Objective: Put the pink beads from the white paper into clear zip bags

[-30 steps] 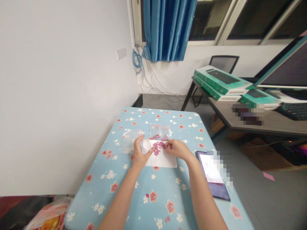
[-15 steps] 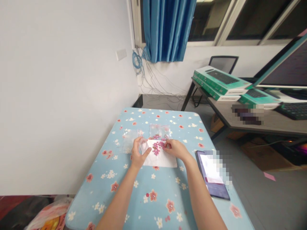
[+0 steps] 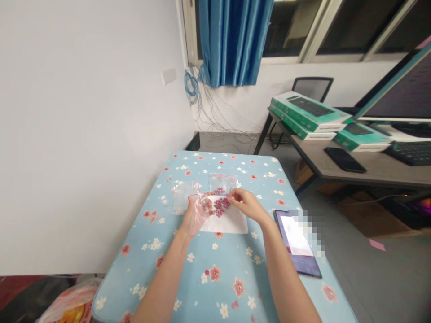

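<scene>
My left hand [image 3: 192, 216] is turned partly palm-up and holds a small clear zip bag [image 3: 199, 211], which drapes over the palm and fingers. Beside its fingertips is a cluster of small pink bud-like pieces [image 3: 219, 209] on a white sheet of paper [image 3: 232, 224]. At the pile's right edge, my right hand [image 3: 244, 202] has thumb and forefinger pinched together; anything between them is too small to make out. Just behind the paper lies another clear zip bag [image 3: 224, 181] with pink pieces in its lower part. More clear bags [image 3: 182, 192] lie flat to the left.
The table has a blue flowered cover [image 3: 215, 255]. A phone or tablet [image 3: 299, 244] lies near its right edge. A white wall [image 3: 101, 134] borders the left. On the desk at right are green keyboard boxes [image 3: 310, 114] and a black phone [image 3: 345, 159].
My left hand has rolled palm-up, and the clear bag now spreads over it. My right hand has risen slightly at the pile's edge, its fingers still pinched.
</scene>
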`<state>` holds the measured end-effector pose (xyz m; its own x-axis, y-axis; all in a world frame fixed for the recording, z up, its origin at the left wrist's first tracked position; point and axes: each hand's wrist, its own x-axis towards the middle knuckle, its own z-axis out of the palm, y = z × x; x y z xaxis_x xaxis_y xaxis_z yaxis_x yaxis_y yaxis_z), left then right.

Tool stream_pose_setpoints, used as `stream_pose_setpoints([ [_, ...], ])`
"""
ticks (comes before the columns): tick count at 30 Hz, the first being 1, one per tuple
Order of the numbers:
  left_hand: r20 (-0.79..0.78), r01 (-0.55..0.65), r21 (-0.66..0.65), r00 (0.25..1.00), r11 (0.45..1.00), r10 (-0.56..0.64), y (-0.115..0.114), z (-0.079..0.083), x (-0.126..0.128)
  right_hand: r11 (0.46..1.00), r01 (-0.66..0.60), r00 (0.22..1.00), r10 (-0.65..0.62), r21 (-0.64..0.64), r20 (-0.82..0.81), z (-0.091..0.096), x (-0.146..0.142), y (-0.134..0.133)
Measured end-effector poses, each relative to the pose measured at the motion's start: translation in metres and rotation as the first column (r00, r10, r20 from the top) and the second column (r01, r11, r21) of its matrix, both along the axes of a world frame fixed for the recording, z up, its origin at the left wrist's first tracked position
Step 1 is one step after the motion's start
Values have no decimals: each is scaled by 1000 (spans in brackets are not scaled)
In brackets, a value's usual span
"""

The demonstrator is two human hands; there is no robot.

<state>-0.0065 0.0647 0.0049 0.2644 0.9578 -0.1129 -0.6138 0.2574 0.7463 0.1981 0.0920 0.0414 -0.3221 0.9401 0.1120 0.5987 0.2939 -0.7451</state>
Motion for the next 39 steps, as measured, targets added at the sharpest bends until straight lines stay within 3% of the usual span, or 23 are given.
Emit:
stream_pose_setpoints([
  [5, 61, 218, -52, 975, 975, -214, 11, 0, 5, 990, 78, 970, -49, 114, -237, 17, -14, -4],
  [10, 54, 259, -18, 965, 966, -257, 16, -2, 2, 979, 76, 973, -32, 188, -228, 26, -34, -12],
  [13, 129, 287, -15, 950, 958, -283, 15, -4, 2, 984, 44, 976, -5, 175, -218, 24, -44, -15],
  [22, 191, 308, -35, 936, 951, -296, 16, -6, 3, 985, 31, 981, 3, 171, -194, 17, -49, -15],
  [29, 355, 271, -93, 908, 958, -222, 18, -2, 0, 992, 71, 950, -36, 103, -311, 17, -37, -8],
  [31, 398, 248, -92, 897, 964, -193, 18, 0, -1, 998, 39, 965, -24, 55, -262, 15, -29, -7],
  [34, 461, 196, -75, 876, 978, -140, 18, 1, -4, 998, -63, 998, 63, -29, -5, 9, -20, -7],
  [37, 491, 164, -75, 865, 984, -107, 18, 1, -7, 989, -96, 953, 124, -114, 275, 2, -17, -8],
  [39, 501, 158, -80, 860, 984, -97, 19, 0, -7, 987, -84, 917, 130, -136, 378, -2, -18, -9],
])
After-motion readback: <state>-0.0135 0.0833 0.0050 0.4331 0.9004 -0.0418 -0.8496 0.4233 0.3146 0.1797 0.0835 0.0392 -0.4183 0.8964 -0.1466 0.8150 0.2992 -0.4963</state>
